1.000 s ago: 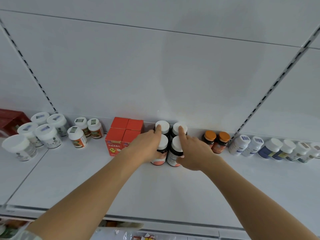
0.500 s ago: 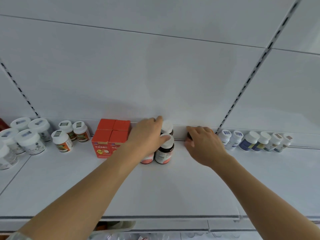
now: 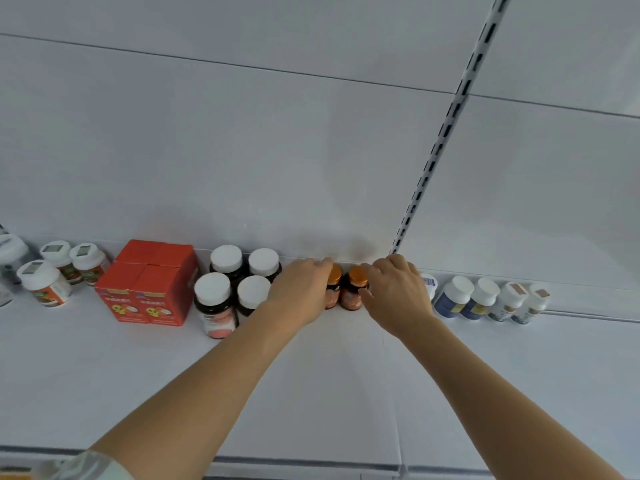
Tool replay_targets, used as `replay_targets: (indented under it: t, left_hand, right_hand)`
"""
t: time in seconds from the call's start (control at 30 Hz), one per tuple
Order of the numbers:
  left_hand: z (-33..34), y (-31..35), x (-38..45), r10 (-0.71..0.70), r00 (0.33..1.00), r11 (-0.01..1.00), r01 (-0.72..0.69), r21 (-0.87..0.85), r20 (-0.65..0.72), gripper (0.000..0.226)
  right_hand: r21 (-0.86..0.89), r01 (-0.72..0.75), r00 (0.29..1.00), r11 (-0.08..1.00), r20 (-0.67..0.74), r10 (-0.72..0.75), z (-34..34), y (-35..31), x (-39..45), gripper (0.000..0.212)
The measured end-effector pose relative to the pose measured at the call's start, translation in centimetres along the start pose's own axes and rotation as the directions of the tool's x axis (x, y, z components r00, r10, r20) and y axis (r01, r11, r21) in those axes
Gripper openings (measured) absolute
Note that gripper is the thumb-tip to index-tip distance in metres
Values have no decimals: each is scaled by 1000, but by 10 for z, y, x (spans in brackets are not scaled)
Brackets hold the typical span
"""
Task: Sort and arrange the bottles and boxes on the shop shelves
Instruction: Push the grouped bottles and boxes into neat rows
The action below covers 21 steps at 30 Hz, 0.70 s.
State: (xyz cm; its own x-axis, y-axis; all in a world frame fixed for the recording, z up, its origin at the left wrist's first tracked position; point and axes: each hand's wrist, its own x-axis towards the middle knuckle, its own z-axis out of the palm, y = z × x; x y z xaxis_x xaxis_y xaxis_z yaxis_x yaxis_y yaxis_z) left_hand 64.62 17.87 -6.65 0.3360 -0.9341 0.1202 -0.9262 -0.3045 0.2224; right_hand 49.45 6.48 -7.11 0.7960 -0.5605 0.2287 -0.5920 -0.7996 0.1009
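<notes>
Bright even light, soft faint shadows, slightly soft focus, wide-angle bending at edges

boxes (image 3: 147,284) left | capped bottles (image 3: 239,285) middle (two rows) | twin bottles (image 3: 346,287) right, against back panel (image 3: 311,150)

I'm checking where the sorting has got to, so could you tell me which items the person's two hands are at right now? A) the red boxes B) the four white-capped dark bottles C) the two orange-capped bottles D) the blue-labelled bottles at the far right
C: the left hand and right hand flank the two orange-capped bottles at the back of the shelf, away from the other groups.
</notes>
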Motion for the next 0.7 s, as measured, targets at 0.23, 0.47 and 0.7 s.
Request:
replay_targets:
  t: [0.23,0.47,0.7]
  left_hand:
    - [31,9,11,-67,997,990,72,125,-37,47]
    - [35,6,12,-86,992,987,98,128,-96,57]
    - [35,6,14,-76,992,989,88,116,-98,58]
  right_hand:
    - [58,69,997,996,-42,-67,24,12,5,32]
    - [101,117,991,988,-78,-109,31,14,11,33]
    - [137,126,983,983,-154,-105,39,14,8,32]
